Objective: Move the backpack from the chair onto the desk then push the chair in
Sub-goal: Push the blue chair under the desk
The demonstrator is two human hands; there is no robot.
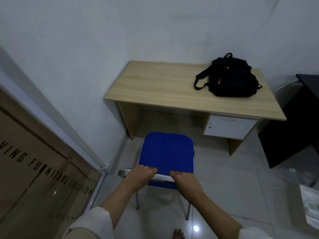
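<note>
A black backpack (231, 78) lies on the right half of the light wooden desk (155, 87), one strap trailing to its left. The blue-seated chair (167, 150) stands on the floor in front of the desk's knee space, its seat bare and its front edge a little short of the desk. My left hand (143, 173) and my right hand (183, 178) both grip the top rail of the chair's backrest, side by side, fingers curled over it.
A white drawer unit (229, 126) hangs under the desk's right side. A black cabinet (296, 126) stands to the right of the desk. A large cardboard box (34, 169) leans at the left. White walls close the corner behind the desk. My bare foot (178, 233) shows at the bottom.
</note>
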